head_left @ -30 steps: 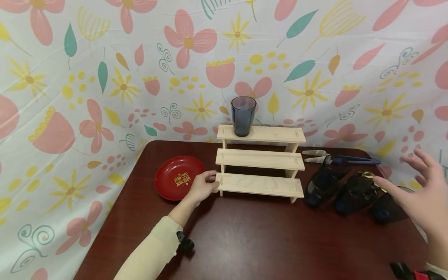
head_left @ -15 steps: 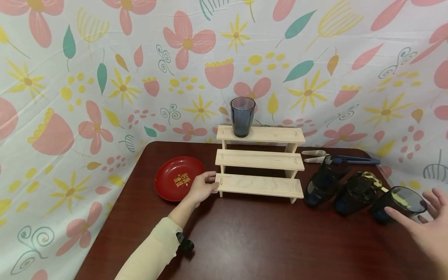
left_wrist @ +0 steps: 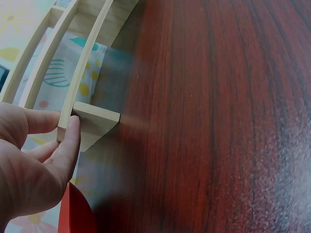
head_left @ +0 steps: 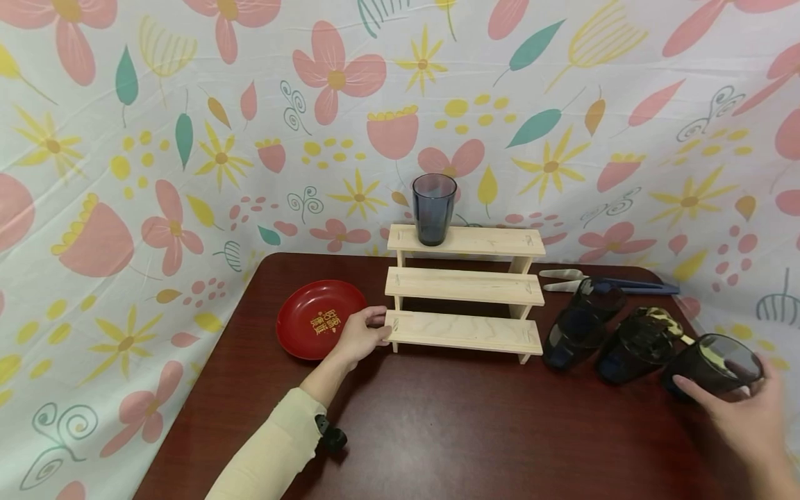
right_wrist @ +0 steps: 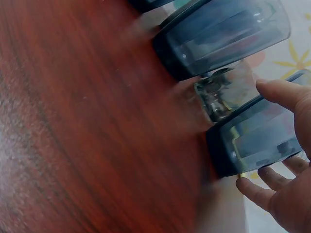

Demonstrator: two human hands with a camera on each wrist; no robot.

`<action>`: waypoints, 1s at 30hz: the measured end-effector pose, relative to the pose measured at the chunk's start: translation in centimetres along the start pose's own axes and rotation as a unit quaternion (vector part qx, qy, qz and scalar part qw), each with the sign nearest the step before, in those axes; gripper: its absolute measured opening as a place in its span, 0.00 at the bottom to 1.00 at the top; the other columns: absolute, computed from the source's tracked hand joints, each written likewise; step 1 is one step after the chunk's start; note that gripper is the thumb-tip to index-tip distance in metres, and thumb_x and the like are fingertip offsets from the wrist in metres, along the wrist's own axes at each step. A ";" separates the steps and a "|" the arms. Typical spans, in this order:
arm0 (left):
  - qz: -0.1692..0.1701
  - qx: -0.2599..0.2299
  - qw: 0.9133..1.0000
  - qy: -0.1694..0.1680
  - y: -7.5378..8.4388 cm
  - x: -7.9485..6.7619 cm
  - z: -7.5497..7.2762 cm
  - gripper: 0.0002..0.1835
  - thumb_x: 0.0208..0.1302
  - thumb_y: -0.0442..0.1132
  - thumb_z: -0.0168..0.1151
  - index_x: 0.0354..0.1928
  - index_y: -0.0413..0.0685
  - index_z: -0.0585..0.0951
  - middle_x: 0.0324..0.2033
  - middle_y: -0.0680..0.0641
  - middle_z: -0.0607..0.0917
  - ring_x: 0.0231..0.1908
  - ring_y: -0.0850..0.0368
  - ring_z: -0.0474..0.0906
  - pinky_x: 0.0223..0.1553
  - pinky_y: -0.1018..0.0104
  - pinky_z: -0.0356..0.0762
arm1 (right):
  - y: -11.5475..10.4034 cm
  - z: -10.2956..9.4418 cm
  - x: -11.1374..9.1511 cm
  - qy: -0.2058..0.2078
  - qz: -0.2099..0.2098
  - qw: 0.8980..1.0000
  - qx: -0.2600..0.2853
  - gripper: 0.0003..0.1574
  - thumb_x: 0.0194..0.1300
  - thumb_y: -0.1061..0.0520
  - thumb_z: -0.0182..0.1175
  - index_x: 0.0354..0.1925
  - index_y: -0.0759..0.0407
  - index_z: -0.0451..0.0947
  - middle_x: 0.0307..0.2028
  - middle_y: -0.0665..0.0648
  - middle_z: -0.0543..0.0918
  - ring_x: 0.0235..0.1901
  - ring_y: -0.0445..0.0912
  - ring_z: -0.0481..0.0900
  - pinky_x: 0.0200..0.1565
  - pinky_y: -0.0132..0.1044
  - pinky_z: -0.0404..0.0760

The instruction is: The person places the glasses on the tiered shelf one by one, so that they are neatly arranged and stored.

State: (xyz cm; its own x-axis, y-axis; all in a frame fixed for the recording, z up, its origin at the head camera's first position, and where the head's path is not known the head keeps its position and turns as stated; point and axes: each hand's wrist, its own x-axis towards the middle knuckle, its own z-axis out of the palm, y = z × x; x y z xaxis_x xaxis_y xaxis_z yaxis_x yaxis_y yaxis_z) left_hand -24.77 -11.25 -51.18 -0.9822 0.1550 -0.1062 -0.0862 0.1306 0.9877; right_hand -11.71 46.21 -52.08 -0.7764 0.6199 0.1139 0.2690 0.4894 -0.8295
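Closing its fingers (right_wrist: 256,194) round the glass (head_left: 701,364) farthest right of the wooden stand (head_left: 462,284), the right hand (head_left: 746,410) has seemingly secured it, while the left hand (head_left: 358,337) pinches the stand.

Tabletop (head_left: 462,423): dark reddish-brown, wood-grained, glossy. Plate (head_left: 306,309): 1 unit, round, red, with yellow characters at the centre; lies face up at the left rear of the tabletop. Tongs (head_left: 664,287): 1 pair, blue body, 2 pale tips set apart; lie at the right rear, tips directed left. Cloth (head_left: 400,135): white, printed with pink, yellow and teal flowers and leaves; hangs behind the tabletop and along its left side.
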 end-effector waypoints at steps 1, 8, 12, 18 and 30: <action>0.000 -0.002 1.000 0.000 0.0 0.0 0.0 0.27 0.67 0.24 0.62 0.68 0.26 0.72 0.55 0.27 0.81 0.38 0.50 0.84 0.40 0.57 0.90 | 0.2 0.1 0.0 0.003 -0.014 1.000 0.001 0.66 0.63 0.58 0.74 0.83 0.39 0.42 0.72 0.51 0.65 0.63 0.36 0.68 0.55 0.16 0.68; -0.007 -0.010 1.000 0.000 -0.3 0.2 0.0 0.28 0.67 0.24 0.63 0.68 0.27 0.72 0.55 0.29 0.81 0.38 0.50 0.85 0.39 0.59 0.90 | 0.0 0.8 -0.2 0.016 0.027 0.999 0.006 0.63 0.65 0.58 0.72 0.83 0.36 0.43 0.78 0.59 0.60 0.72 0.48 0.66 0.68 0.29 0.68; -0.016 -0.017 1.000 0.002 -0.3 0.1 -0.1 0.27 0.67 0.25 0.63 0.68 0.29 0.72 0.55 0.30 0.81 0.38 0.51 0.85 0.40 0.60 0.90 | -0.2 1.0 0.0 0.013 0.061 0.998 -0.007 0.64 0.67 0.53 0.70 0.83 0.35 0.37 0.80 0.63 0.53 0.75 0.59 0.60 0.70 0.33 0.67; -0.016 -0.012 1.000 0.000 0.0 0.1 0.0 0.28 0.67 0.25 0.62 0.69 0.28 0.71 0.54 0.30 0.81 0.40 0.49 0.85 0.40 0.59 0.90 | -0.1 0.9 0.1 0.020 0.075 0.997 -0.021 0.63 0.67 0.50 0.69 0.83 0.37 0.37 0.79 0.65 0.54 0.73 0.60 0.63 0.68 0.34 0.68; -0.016 -0.011 1.000 0.002 -0.2 0.1 -0.2 0.28 0.67 0.25 0.63 0.69 0.28 0.71 0.55 0.30 0.81 0.39 0.49 0.85 0.40 0.59 0.90 | -1.3 -0.9 0.8 0.063 0.007 0.998 0.019 0.58 0.65 0.58 0.70 0.81 0.36 0.49 0.73 0.56 0.64 0.41 0.24 0.67 0.35 0.14 0.67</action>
State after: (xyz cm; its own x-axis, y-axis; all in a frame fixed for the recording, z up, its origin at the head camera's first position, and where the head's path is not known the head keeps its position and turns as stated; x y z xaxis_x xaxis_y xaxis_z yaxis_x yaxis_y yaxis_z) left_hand -24.85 -11.44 -51.38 -0.9795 0.1468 -0.1381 -0.1221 0.1131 0.9861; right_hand -12.18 46.64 -50.46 -0.6946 0.6998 0.1670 0.2564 0.4577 -0.8513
